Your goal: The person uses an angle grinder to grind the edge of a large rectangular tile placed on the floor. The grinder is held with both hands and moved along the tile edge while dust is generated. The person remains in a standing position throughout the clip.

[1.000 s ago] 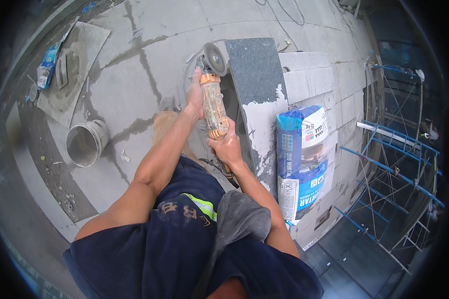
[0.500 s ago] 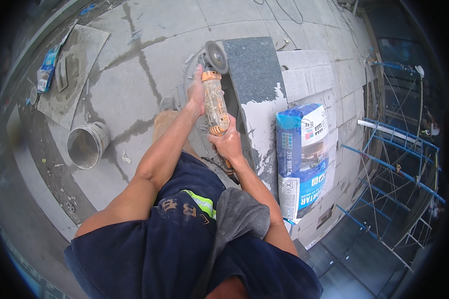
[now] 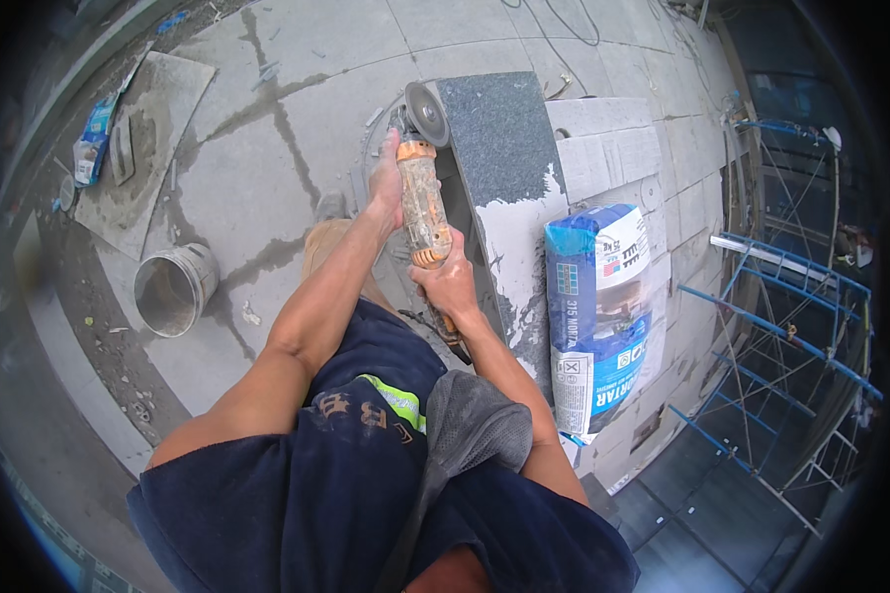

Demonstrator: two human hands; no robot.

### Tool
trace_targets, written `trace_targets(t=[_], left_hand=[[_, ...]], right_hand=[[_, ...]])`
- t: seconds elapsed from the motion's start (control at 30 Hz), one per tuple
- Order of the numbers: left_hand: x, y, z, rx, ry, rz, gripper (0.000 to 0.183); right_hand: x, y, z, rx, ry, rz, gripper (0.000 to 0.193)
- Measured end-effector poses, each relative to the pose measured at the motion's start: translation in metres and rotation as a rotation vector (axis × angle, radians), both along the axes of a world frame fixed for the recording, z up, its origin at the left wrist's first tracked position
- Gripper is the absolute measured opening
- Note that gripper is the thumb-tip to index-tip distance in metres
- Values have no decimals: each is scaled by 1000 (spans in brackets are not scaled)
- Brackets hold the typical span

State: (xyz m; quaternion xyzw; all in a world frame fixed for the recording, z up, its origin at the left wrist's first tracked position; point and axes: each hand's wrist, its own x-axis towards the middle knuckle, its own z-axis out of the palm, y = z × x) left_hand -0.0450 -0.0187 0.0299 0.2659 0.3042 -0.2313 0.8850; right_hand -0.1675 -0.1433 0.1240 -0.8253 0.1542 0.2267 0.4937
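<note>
Little has moved since the earlier pictures: both hands keep their grip and the tool has stayed at the slab's upper left corner.

Head view: the left hand is wrapped shut around the front of the orange-and-clear-bodied angle grinder with a round grey disc, just behind the disc. The right hand is clenched on the grinder's rear end. The disc meets the left edge of the dark speckled granite slab with pale mortar smeared on its lower part.

The grinder looks rigid, fairly heavy and prone to kick, so a two-handed hold on body and tail suits it; keep fingers off the disc. Its casing is dusty and scuffed.

Right of the slab leans a blue-and-white mortar bag; well to the slab's left lies a grey plastic bucket.
</note>
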Motion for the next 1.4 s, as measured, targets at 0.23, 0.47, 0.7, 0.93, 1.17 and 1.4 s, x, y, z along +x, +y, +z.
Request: trace_targets(t=[0.23,0.47,0.7,0.93,1.17,1.4], left_hand=[[0,0,7,29,0,-24,86],[1,-1,1,21,-4,-33,90],[5,0,0,23,15,-32,89],[8,4,-6,-13,-13,-70,89],[8,5,-9,3,-15,-102,90],[5,5,-10,-13,-25,-97,89]], right_hand=[[0,-1,-4,-23,-41,14,79],[1,-2,-4,-7,-41,14,78],[2,1,-2,13,24,-16,78],[-4,10,-17,13,-10,-66,76],[-4,12,-17,6,-14,-70,76],[-7,14,-10,41,10,-98,76]])
